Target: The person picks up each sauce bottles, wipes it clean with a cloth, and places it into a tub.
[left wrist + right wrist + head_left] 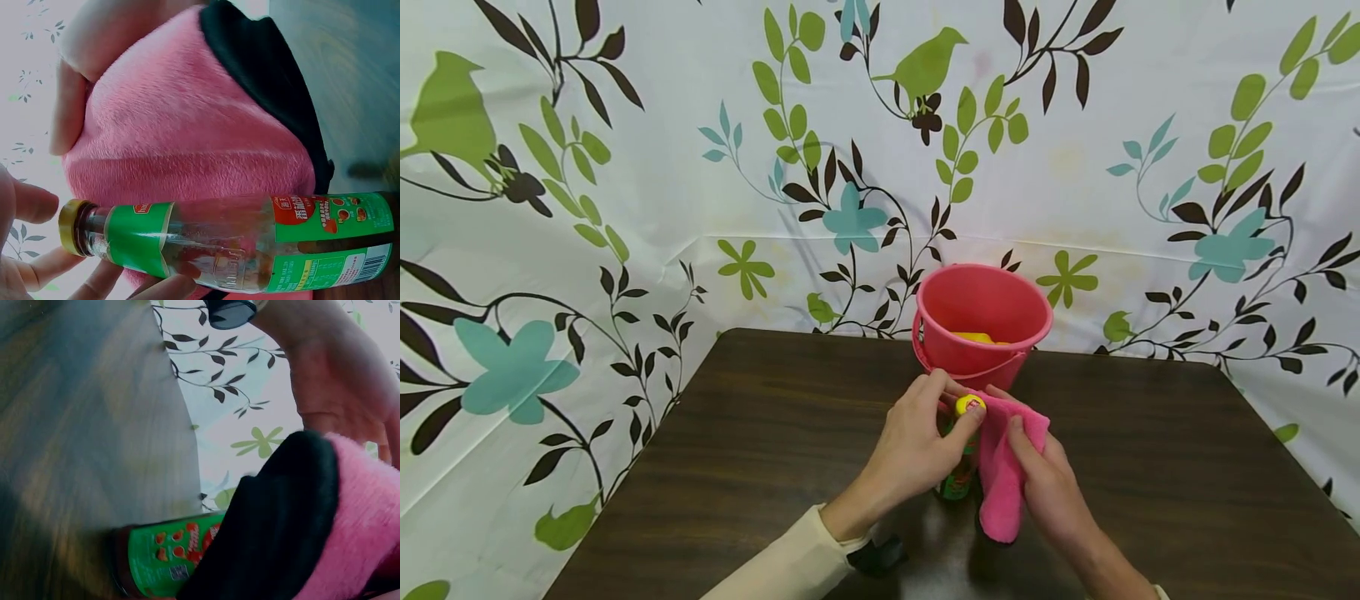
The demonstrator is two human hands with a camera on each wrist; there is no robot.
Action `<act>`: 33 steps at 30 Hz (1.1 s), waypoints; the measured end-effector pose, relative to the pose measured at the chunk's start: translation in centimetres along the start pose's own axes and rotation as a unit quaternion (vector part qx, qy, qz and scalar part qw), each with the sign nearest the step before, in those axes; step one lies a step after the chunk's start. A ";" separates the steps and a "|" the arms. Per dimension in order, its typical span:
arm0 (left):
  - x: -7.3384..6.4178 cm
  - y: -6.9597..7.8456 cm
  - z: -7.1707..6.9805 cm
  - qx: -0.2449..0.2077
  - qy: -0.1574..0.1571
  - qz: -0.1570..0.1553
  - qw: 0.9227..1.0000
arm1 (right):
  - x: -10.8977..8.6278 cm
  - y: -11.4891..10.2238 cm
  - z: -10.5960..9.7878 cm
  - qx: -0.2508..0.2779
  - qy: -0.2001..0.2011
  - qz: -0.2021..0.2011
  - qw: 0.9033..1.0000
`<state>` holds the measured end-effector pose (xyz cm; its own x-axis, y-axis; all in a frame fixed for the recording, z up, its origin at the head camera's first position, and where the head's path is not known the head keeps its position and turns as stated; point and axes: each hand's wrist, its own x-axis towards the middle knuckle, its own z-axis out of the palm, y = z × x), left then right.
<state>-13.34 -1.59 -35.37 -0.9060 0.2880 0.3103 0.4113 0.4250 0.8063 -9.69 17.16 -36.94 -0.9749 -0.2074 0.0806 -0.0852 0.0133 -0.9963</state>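
A glass bottle [219, 244] with green labels and a yellow cap [970, 405] stands upright on the table. My left hand [917, 437] holds it around the neck, thumb by the cap and the other fingers behind. A pink plush cloth [1002, 479] with a black side [269, 519] hangs right beside the bottle. My right hand [1054, 487] grips this cloth near its top, thumb in front. In the left wrist view the cloth spreads behind the bottle. The cloth covers part of the bottle in the right wrist view.
A pink bucket [955, 354] with yellow things [976, 337] inside stands just behind the hands. The dark wooden table [790, 400] reaches back to a patterned curtain [685, 183]. A dark wrist device [880, 556] sits at my left cuff.
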 end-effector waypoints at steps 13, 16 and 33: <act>0.2 0.0 -0.2 -0.017 -0.002 0.010 1.000 | 1.0 0.5 1.0 0.001 -0.065 0.061 0.996; 0.3 -0.1 -0.1 -0.019 -0.003 0.015 1.000 | 1.1 0.9 1.1 0.000 -0.074 0.053 0.996; 0.4 -0.4 0.0 -0.022 -0.001 0.032 0.999 | 2.0 4.0 0.7 -0.106 -0.091 0.028 0.990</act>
<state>-13.84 -1.64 -35.55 -0.8782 0.3143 0.3605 0.4628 0.3677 0.8066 -11.85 16.09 -40.82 -0.9282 -0.3722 -0.0014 -0.0912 0.2310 -0.9687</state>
